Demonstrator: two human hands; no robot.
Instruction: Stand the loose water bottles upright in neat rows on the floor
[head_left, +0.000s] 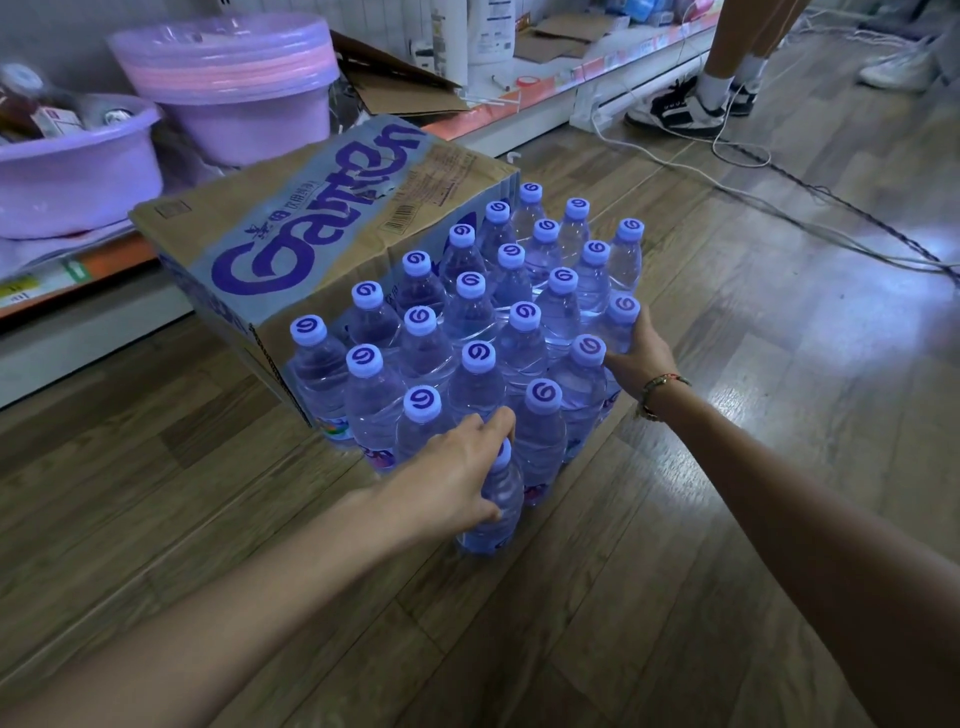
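Note:
Several clear water bottles with pale blue caps (478, 358) stand upright in tight diagonal rows on the wooden floor, beside a printed cardboard box (311, 228). My left hand (457, 473) grips the neck and shoulder of the nearest bottle (496, 514), which stands alone at the front of the group, its cap hidden under my fingers. My right hand (641, 358) is wrapped around the side of a bottle (621, 319) at the right edge of the block; it wears a beaded bracelet.
The box leans against a low shelf (78, 291) holding purple plastic basins (78, 171) and buckets (234, 78). Cables (779, 187) trail across the floor at the right. Another person's legs and sneakers (685, 109) stand at the far right, beyond open floor.

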